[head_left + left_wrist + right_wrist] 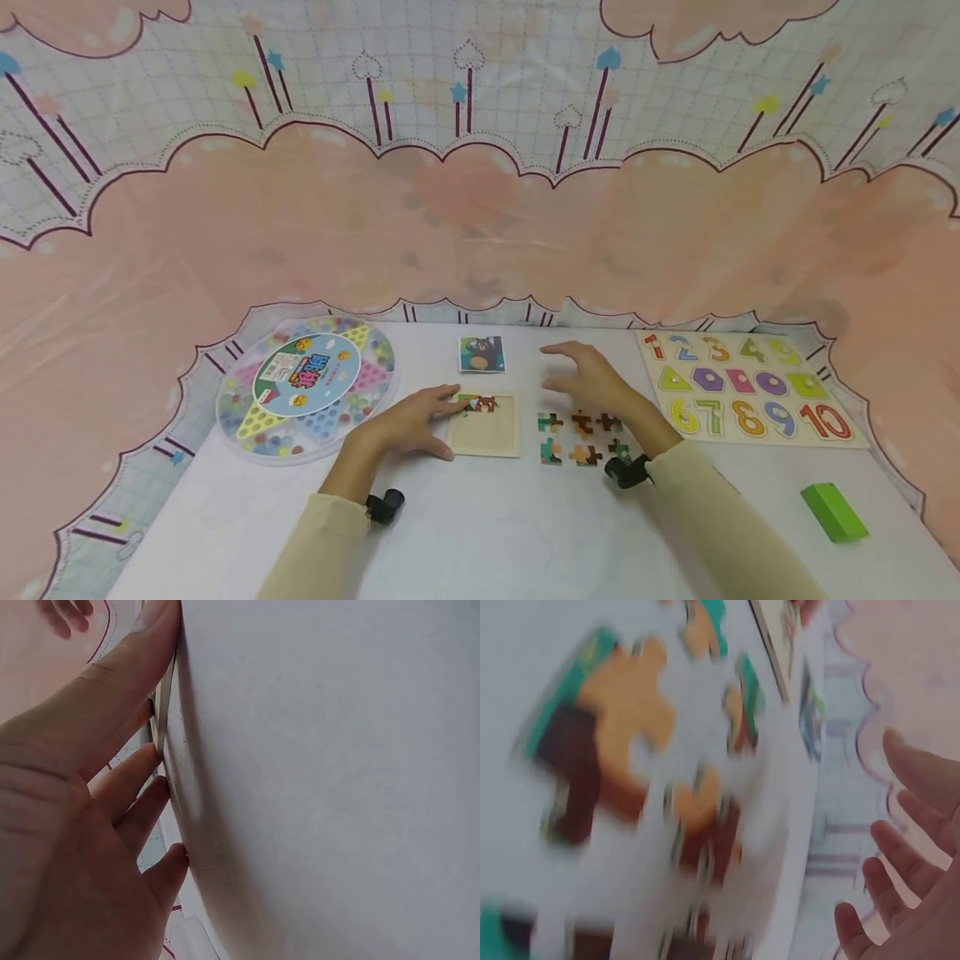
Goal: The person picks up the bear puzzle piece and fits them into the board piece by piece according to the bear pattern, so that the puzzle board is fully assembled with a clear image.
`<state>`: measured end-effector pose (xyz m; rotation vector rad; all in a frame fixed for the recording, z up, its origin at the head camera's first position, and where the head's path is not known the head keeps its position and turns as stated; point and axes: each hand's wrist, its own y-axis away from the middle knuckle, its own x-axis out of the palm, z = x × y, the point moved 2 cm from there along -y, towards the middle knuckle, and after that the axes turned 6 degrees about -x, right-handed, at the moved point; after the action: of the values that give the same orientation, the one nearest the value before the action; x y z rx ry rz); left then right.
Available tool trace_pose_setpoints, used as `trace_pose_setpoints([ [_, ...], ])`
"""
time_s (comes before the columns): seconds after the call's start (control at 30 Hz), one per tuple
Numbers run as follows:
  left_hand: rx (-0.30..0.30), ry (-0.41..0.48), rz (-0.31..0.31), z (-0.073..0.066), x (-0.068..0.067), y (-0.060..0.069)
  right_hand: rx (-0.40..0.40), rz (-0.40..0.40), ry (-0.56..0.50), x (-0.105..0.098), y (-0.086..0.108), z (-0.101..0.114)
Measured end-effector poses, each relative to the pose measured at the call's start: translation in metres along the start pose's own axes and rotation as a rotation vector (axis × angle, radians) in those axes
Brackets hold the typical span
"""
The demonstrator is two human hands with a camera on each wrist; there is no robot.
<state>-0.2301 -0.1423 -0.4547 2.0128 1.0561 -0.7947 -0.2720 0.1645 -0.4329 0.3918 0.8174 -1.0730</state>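
A shallow wooden puzzle tray (483, 440) lies in the middle of the white table, with a few joined pieces (486, 403) at its top left. My left hand (411, 422) rests at the tray's left side, its fingers spread; the thumb and fingertips (154, 754) touch the tray's edge. To the right, my right hand (592, 385) is raised over the table, holding nothing, its fingers (904, 855) apart and fairly straight. Beneath and in front of its wrist lie several loose jigsaw pieces (582, 423) in two rows, blurred in the right wrist view.
Behind the tray lies a bear picture card (482, 355). A round Chinese checkers set (363, 425) stands at left. The wooden number board (686, 379) lies at right, with a green block (834, 512) nearer the front. A patterned curtain (480, 225) closes off the back.
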Motion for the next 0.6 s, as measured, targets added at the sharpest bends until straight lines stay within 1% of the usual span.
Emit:
trace_pose_setpoints([
  [0.17, -0.012, 0.014, 0.008, -0.001, -0.001, 0.001, 0.028, -0.034, -0.039, -0.02, 0.014, -0.024],
  [0.3, -0.018, 0.015, 0.007, -0.001, -0.001, 0.0, 0.066, -0.034, -0.039, -0.031, 0.028, -0.04],
  [0.5, -0.015, 0.014, 0.001, 0.0, 0.0, 0.0, 0.208, 0.013, -0.012, -0.035, 0.042, -0.052],
  [0.6, -0.009, 0.01, -0.001, 0.0, 0.001, 0.0, 0.243, 0.031, -0.022, -0.035, 0.046, -0.054],
])
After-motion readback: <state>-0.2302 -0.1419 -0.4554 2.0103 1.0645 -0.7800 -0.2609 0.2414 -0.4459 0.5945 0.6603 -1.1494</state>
